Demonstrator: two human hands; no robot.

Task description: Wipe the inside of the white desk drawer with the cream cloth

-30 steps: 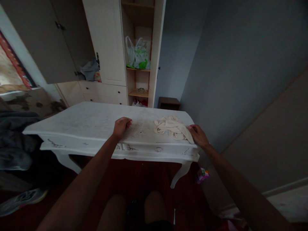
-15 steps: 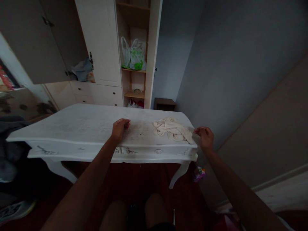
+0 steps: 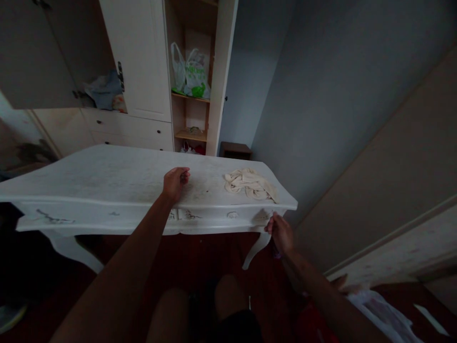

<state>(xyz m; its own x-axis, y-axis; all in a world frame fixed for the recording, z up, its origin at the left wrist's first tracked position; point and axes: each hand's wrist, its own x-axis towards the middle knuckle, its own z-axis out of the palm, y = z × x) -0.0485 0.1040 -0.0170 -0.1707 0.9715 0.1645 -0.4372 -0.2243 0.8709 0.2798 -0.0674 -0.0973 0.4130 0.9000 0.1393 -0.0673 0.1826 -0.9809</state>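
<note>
My left hand (image 3: 174,184) is over the white table (image 3: 124,171), left of its middle, with the fingers curled closed. Whatever may be inside those fingers is too small or hidden to tell. Lower down, my right hand (image 3: 281,231) is in front of the table's right front corner, its fingers pinched together. Nothing I can name shows between them. A crumpled cream cloth (image 3: 250,183) lies on the right part of the tabletop, apart from both hands. Grey smudges and a small dark speck (image 3: 207,191) mark the surface near my left hand.
Behind the table stands a white wardrobe (image 3: 146,62) with doors ajar and plastic bags (image 3: 195,78) on a shelf. A small brown cabinet (image 3: 235,149) is beyond the table. A grey wall (image 3: 321,95) runs along the right. A clear plastic bag (image 3: 382,314) lies at lower right.
My right hand has dropped from beside the cloth at the table's right end to in front of the corner. My left hand stays over the tabletop. The camera view has shifted slightly.
</note>
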